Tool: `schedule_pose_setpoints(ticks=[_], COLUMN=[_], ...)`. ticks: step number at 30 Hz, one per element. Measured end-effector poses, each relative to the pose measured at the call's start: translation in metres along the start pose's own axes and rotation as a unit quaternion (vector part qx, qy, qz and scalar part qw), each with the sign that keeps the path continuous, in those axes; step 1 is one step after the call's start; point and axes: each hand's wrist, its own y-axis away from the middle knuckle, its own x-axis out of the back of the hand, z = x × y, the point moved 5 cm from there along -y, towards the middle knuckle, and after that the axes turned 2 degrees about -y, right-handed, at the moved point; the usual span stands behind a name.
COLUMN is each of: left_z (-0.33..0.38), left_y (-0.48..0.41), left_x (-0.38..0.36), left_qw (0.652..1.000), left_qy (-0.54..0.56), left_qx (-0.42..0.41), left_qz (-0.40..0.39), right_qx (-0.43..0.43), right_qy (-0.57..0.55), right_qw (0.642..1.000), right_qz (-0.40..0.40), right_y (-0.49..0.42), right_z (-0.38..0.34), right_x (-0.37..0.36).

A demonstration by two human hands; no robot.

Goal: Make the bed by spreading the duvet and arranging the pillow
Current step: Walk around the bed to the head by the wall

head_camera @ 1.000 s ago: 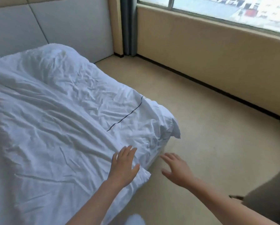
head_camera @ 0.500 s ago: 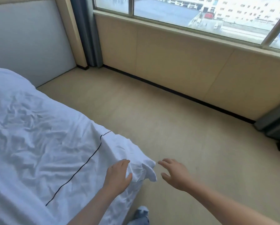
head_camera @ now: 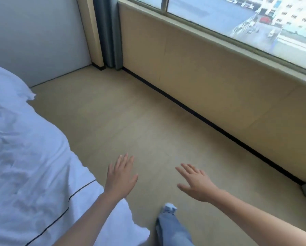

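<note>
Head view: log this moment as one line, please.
phase: beside bed | left hand: open, off duvet | right hand: open, over floor | duvet: spread, wrinkled | pillow: at bed's far end

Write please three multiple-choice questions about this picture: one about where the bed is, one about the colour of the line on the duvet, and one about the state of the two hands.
1. Where does the bed lie relative to the hands?
A. To the left
B. To the right
C. Under the window

2. What colour is the thin line on the duvet?
A. Red
B. Dark
C. Yellow

3. What are the hands doing?
A. Both grip the duvet
B. One holds a pillow
C. Both are open and hold nothing

Answers:
1. A: the white duvet fills the left side, while the window is at the upper right.
2. B: the line looks dark against the white cloth.
3. C: the left hand and the right hand have spread fingers over the floor.
</note>
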Motion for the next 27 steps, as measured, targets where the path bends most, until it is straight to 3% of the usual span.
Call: schedule_pose_setpoints(ticks=[6, 14, 19, 27], left_z=[-0.020, -0.126, -0.207, -0.341], left_y=[-0.077, -0.088, -0.179, -0.344], left_x=[0.037, 0.049, 0.093, 0.222], left_qw=[0.989, 0.929, 0.917, 0.910], left_qy=[0.063, 0.129, 0.139, 0.155], left_qx=[0.134, 0.346, 0.371, 0.368], left_qz=[0.025, 0.031, 0.042, 0.117], right_qx=[0.143, 0.328, 0.357, 0.377], right_qy=[0.064, 0.130, 0.147, 0.141], right_qw=[0.988, 0.930, 0.916, 0.911], right_qz=[-0.008, -0.103, -0.111, -0.089], right_y=[-0.157, -0.312, -0.431, -0.602], right_z=[-0.011, -0.133, -0.212, -0.343], right_x=[0.086, 0.118, 0.168, 0.283])
